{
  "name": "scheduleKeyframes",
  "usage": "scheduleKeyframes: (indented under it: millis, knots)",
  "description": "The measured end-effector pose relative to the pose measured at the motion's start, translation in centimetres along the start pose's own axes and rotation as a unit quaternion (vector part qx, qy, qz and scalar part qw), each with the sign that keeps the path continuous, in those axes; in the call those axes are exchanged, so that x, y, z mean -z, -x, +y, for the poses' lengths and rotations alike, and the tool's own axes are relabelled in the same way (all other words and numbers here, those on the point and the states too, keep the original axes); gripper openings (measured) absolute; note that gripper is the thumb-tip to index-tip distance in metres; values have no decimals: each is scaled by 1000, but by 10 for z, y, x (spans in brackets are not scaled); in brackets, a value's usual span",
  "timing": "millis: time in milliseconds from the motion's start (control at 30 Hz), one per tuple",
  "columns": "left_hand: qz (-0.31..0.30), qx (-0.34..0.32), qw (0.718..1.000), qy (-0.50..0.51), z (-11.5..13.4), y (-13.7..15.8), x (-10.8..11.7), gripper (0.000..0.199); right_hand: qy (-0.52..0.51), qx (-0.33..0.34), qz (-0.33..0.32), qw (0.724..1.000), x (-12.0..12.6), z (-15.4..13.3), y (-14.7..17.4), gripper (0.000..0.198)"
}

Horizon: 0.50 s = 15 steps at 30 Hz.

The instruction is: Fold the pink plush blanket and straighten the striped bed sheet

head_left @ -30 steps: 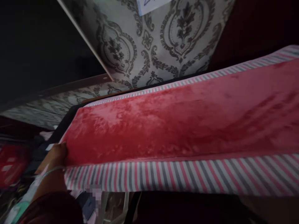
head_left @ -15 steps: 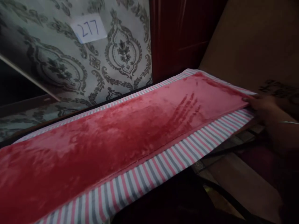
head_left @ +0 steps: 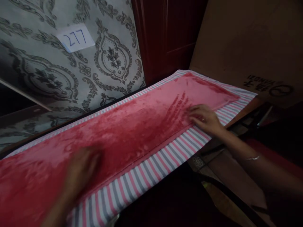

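Note:
A long red plush cloth [head_left: 132, 126] lies on top of a wider striped cloth [head_left: 163, 164] in pink, grey and white. Finger-like streaks mark the plush pile toward its right end. My right hand [head_left: 204, 119] hovers at the near edge of the plush, fingers loosely bent and apart with nothing visible in them; whether it touches the fabric is unclear. Over the left part of the plush is my left hand [head_left: 81, 167], smeared by motion, so its fingers cannot be made out.
Patterned wallpaper [head_left: 113, 60] with a paper reading "277" [head_left: 75, 38] rises behind the cloths. A dark red panel [head_left: 175, 31] and a large cardboard sheet or box [head_left: 248, 41] stand at the back right. A wooden table edge [head_left: 246, 110] shows beneath the striped cloth.
My right hand has let go of the plush's far right corner and moved left to its near edge. My left hand has come into view. The plush's right end now lies flatter.

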<state>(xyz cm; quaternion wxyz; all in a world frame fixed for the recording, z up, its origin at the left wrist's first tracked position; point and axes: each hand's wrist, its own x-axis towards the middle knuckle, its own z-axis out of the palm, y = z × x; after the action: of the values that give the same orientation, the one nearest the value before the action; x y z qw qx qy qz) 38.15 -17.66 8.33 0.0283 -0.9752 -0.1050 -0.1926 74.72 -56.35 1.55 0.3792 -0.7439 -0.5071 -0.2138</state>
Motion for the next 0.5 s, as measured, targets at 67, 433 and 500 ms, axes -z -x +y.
scheduleKeyframes:
  millis: [67, 433, 500]
  knots:
    - [-48, -111, 991, 56, 48, -17, -32, 37, -43, 59, -65, 995, -17, -28, 1, 16]
    - [-130, -156, 977, 71, 126, -42, -73, 33, 10, 85, -119, 989, -42, -38, 12, 23]
    - [-138, -152, 977, 60, 126, -40, -69, 40, 37, 90, -111, 989, -47, -38, 13, 26]
